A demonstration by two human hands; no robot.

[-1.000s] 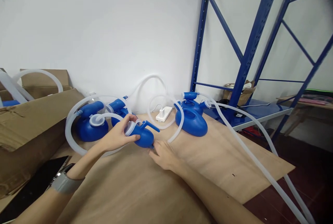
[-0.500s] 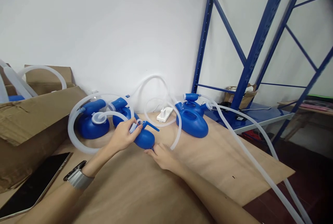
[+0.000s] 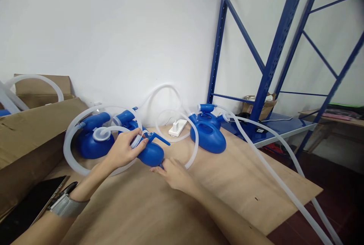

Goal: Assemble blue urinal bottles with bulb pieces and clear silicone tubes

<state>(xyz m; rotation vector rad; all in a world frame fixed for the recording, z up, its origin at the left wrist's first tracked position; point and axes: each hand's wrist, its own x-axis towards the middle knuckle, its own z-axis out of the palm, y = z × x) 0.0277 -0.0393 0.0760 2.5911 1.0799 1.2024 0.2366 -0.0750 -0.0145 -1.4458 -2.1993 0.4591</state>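
Note:
A blue plastic container [image 3: 152, 154] with a blue handle sticking out [image 3: 160, 138] is between my two hands above the tabletop. My left hand [image 3: 125, 147], with a watch on its wrist, grips the container's clear-capped neck [image 3: 136, 140] with thumb and fingers. At the container's lower right end, my right hand [image 3: 172, 173] pinches its small tip. A white tube [image 3: 196, 144] curves up behind and comes down beside my right hand. Just left of my left hand sits another blue container [image 3: 95, 145] with a white cap [image 3: 101, 134].
Blue bottles [image 3: 209, 137] with long white tubes [image 3: 273, 173] stand at the back right, the tubes hanging over the table edge. A white power strip [image 3: 178, 128] lies by the wall. A cardboard box [image 3: 34, 138] and dark tablet [image 3: 34, 199] are left; a blue rack [image 3: 273, 63] rises right.
Both hands and the held container have shifted slightly left in the picture, as have the surroundings. The hold of both hands looks the same.

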